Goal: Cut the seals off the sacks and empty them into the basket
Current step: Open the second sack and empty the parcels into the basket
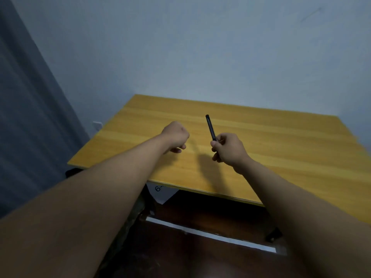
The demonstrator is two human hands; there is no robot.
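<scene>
A slim black tool point(210, 127), too thin and blurred to tell its kind, stands tilted near the middle of the frame, its top leaning toward the upper left. The right hand point(228, 149) has it in a pinching grip at the lower end, fingers curled round it. Just left, apart from it, the left hand point(176, 137) is a fist with nothing in its grip. Both hang over the yellow wooden bench point(281, 149). A grey curtain point(26, 117) fills the left edge.

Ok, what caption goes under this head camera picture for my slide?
Right hand holds a thin black tool upright above a wooden table; left hand curled beside it.
</scene>
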